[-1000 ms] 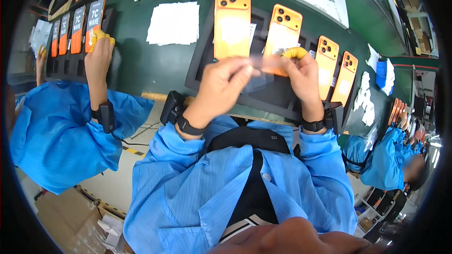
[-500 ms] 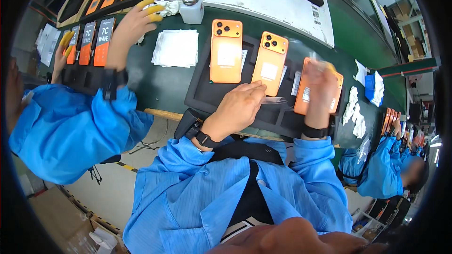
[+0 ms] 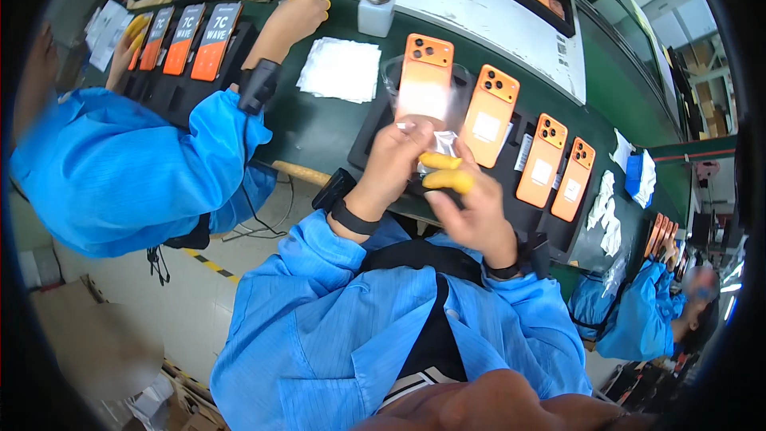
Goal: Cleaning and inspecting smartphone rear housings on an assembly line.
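Note:
An orange phone [image 3: 425, 84] with three dark camera lenses lies before me, under or inside a clear plastic film [image 3: 444, 142] that spreads past its sides. My left hand [image 3: 392, 161] pinches the film at the phone's lower end. Close to it, my right hand [image 3: 479, 201], with yellow finger cots on two fingers, has its fingers curled at the crumpled film; it is slightly blurred. To the right, three more orange phones [image 3: 489, 116], [image 3: 542, 161], [image 3: 573, 181], each with a white label, rest in a black tray [image 3: 371, 137].
On my left, a co-worker's hand [image 3: 297, 20] holds a white wipe beside phones standing in a row [image 3: 215, 41]. A stack of white wipes [image 3: 341, 69] and a dispenser bottle [image 3: 377, 9] stand farther off. Crumpled white cloths [image 3: 604, 211] and a blue-and-white packet [image 3: 638, 175] lie right.
My right hand has left the rightmost phones and moved left beside my left hand. Clear film now spreads around the leftmost phone. My left hand has shifted to that phone's lower end.

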`<action>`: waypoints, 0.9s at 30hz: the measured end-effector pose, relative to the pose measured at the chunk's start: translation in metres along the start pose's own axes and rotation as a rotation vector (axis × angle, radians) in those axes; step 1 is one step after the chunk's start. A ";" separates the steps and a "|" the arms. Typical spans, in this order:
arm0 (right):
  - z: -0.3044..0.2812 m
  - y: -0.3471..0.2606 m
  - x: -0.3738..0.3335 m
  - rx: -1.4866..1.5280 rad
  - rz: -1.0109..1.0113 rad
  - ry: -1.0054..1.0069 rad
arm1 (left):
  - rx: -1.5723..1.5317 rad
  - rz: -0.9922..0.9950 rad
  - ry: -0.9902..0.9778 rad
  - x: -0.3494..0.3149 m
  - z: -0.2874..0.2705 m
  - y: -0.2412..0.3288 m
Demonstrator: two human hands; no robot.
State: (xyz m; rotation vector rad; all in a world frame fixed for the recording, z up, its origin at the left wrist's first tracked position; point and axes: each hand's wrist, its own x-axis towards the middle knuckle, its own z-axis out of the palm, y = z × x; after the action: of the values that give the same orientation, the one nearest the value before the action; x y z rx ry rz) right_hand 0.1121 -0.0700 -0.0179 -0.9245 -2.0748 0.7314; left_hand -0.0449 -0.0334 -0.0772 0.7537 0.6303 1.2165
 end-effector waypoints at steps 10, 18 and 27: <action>0.029 0.030 0.052 -0.614 -0.030 -0.107 | 0.134 0.433 0.409 0.002 -0.038 0.038; 0.059 0.051 0.051 -0.743 -0.074 -0.160 | 0.104 0.367 0.463 0.002 -0.044 0.014; 0.061 0.053 0.051 -0.774 -0.083 -0.060 | 0.136 0.399 0.446 0.000 -0.048 0.016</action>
State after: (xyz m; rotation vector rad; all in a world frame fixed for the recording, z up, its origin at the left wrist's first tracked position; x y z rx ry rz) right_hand 0.0592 -0.0109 -0.0703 -1.2099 -2.4694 -0.1279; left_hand -0.0913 -0.0229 -0.0932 0.7475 0.9658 1.7471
